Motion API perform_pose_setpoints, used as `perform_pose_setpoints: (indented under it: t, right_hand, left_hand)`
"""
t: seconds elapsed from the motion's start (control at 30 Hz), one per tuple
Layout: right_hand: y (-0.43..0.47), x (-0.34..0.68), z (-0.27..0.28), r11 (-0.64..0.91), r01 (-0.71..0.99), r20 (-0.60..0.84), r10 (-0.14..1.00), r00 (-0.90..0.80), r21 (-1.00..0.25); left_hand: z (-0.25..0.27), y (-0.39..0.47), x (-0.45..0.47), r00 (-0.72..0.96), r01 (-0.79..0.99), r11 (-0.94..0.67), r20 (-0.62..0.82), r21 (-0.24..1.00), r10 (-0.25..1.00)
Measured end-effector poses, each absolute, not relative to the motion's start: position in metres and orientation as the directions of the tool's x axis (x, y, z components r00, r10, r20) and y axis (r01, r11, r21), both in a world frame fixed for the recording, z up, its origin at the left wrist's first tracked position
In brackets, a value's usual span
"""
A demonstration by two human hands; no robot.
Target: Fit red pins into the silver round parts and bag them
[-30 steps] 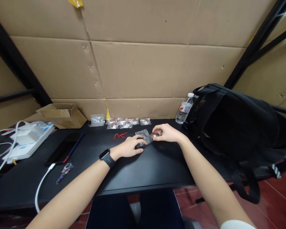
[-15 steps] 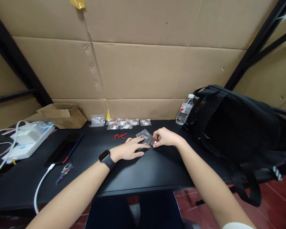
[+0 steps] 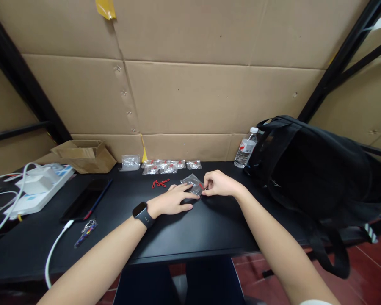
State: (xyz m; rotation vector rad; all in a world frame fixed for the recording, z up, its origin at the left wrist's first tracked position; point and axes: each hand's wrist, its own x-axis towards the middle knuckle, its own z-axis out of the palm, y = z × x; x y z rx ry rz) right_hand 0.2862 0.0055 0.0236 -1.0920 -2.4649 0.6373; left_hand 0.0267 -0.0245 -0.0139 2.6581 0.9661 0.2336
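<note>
My left hand (image 3: 174,198), with a dark watch (image 3: 142,214) on its wrist, lies flat with fingers spread, fingertips on a clear plastic bag (image 3: 191,179). At the bag's right end, my right hand (image 3: 221,183) pinches a small item with a red cord (image 3: 201,186); the fingers hide most of it. Several loose red cords (image 3: 160,183) rest on the black table just beyond my left hand. Farther back are several clear packets (image 3: 169,167), with round silvery pieces and red bits inside.
Clear bags (image 3: 131,162) lie near the cardboard wall (image 3: 184,97). To the left are an open cardboard box (image 3: 89,156), a power strip (image 3: 41,190), a dark tablet (image 3: 85,201) and a keychain (image 3: 86,232). A water bottle (image 3: 246,148) and black backpack (image 3: 320,178) stand right.
My right fingers have drawn in slightly at the bag's right end, and the red-corded item now sits against the bag. My left hand stays flat. The view has tilted slightly upward.
</note>
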Motion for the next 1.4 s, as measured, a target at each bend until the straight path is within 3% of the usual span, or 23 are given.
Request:
perform_pose_setpoints:
  t: [0.2,0.47,0.67,0.83,0.93,1.07,1.17,1.4]
  right_hand:
    - [0.009,0.287,0.018,0.545,0.564,0.109,0.772,-0.626,-0.62]
    - [0.015,0.28,0.006,0.597,0.591,0.081,0.737,-0.671,-0.543]
    - [0.015,0.269,0.002,0.606,0.727,0.28,0.795,-0.538,-0.324]
    - [0.014,0.258,-0.006,0.52,0.816,0.355,0.834,-0.423,-0.251]
    - [0.015,0.254,-0.008,0.54,0.793,0.381,0.821,-0.424,-0.282]
    - [0.017,0.263,0.0,0.689,0.563,0.313,0.717,-0.623,-0.457]
    - [0.018,0.274,0.009,0.672,0.494,0.299,0.713,-0.634,-0.552]
    - [0.02,0.279,0.001,0.669,0.542,0.195,0.703,-0.685,-0.509]
  left_hand:
    - [-0.012,-0.024,0.026,0.767,0.597,-0.736,0.04,0.32,0.64]
    - [-0.013,-0.024,0.026,0.768,0.604,-0.731,0.014,0.317,0.64]
    - [-0.013,-0.024,0.024,0.771,0.6,-0.738,0.024,0.309,0.636]
    - [-0.014,-0.025,0.024,0.777,0.584,-0.754,0.06,0.301,0.626]
    - [-0.009,-0.027,0.025,0.778,0.562,-0.772,0.129,0.295,0.615]
    - [-0.002,-0.024,0.025,0.706,0.553,-0.765,0.302,0.331,0.641]
    - [-0.003,-0.019,0.023,0.615,0.592,-0.719,0.372,0.365,0.695]
    - [-0.015,-0.016,0.03,0.567,0.648,-0.679,0.375,0.345,0.733]
